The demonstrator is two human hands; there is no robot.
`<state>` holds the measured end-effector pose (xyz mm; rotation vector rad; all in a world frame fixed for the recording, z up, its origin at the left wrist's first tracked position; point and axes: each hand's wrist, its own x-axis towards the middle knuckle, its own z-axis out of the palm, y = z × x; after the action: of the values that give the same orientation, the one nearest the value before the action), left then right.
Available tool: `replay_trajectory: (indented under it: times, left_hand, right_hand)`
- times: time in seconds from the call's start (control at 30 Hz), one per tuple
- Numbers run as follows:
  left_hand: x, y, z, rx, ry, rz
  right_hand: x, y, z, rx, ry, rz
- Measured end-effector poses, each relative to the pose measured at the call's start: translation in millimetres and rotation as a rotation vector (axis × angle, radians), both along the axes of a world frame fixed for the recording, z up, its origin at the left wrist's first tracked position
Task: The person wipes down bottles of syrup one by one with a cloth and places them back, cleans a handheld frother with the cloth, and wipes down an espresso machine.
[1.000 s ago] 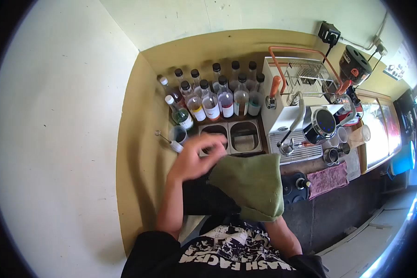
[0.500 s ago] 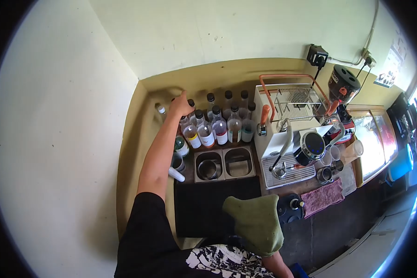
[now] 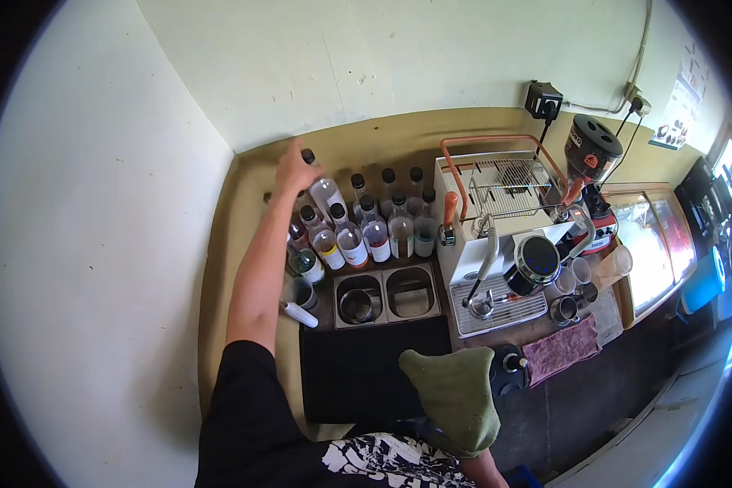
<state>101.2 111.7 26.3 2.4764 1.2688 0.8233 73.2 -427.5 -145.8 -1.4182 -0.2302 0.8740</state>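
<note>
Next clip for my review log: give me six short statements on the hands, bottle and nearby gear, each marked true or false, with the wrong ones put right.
1. The left hand grips a bottle near its neck. True.
2. That bottle has a white cap. False: its cap is black.
3. A green cloth covers the end of the right arm. True.
4. The black mat lies nearer the wearer than the two metal pans. True.
5. The espresso machine stands left of those pans. False: it stands to their right.
6. A pink cloth lies left of the black mat. False: it lies to the mat's right.
</note>
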Motion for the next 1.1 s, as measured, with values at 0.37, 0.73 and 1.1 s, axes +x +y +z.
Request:
replay_trajectory:
  times: [0.37,0.73,1.1]
  left_hand:
    - [-86,-156,151,0.077,-0.867,-0.530]
    - [-63,-284,51,-0.521,-1.043,-1.039]
    - [-63,-269,64,-0.626,-1.322,-0.844]
  right_hand:
    - [11,50,35,0.183,-0.166,0.081]
    - [25,147,156,0.529,-0.541,0.226]
    - [34,91,86,0.427,-0.003,0.605]
